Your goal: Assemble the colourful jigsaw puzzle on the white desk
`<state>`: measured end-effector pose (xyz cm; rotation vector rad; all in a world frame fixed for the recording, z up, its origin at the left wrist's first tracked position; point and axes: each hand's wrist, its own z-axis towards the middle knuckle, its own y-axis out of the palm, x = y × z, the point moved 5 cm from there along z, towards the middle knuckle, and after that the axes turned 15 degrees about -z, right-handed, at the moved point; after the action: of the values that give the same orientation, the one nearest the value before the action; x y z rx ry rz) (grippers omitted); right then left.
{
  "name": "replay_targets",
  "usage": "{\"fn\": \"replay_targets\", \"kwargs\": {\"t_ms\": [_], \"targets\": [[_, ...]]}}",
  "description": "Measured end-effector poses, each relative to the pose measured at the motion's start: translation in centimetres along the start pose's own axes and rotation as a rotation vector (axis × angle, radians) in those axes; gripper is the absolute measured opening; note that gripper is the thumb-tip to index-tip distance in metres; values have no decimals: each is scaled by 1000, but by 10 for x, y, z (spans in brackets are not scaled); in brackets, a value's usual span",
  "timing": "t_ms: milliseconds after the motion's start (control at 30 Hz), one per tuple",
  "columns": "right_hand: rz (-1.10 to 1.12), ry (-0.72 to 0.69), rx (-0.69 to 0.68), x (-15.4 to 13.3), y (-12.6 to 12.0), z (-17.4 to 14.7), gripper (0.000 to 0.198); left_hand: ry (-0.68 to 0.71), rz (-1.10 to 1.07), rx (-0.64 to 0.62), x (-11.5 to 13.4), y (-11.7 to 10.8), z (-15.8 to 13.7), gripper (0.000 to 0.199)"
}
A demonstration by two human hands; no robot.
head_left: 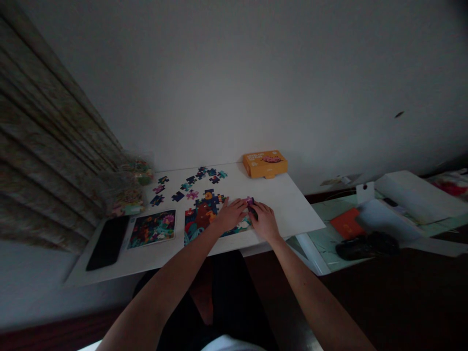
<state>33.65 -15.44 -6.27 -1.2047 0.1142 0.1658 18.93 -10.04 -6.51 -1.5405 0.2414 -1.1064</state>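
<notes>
A partly joined jigsaw puzzle (204, 217) lies near the front edge of the white table. Over its right part rests my left hand (231, 215), fingers stretched out and lying flat, hiding some of the picture. My right hand (264, 222) is closed at the puzzle's right edge, its fingertips on a purple puzzle piece (250, 200). The left fingertips come close to that same piece; whether they touch it I cannot tell. Several loose puzzle pieces (177, 196) are scattered behind and to the left. A printed reference picture (152, 228) lies left of the puzzle.
An orange puzzle box (265, 164) stands at the back against the wall. A black phone-like slab (108, 243) lies at the left edge, with clear bags (126, 197) behind it. To the right, a lower glass table (325, 248) holds an orange packet (347, 223) and white boxes.
</notes>
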Motion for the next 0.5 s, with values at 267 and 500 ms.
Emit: {"fn": "replay_targets", "kwargs": {"t_ms": [267,500], "targets": [[19,11,8,2,1,0,33,-92,28,158,-16,-40,-61,47],[40,-15,10,4,3,-2,34,-122,64,224,-32,-52,-132,50]]}}
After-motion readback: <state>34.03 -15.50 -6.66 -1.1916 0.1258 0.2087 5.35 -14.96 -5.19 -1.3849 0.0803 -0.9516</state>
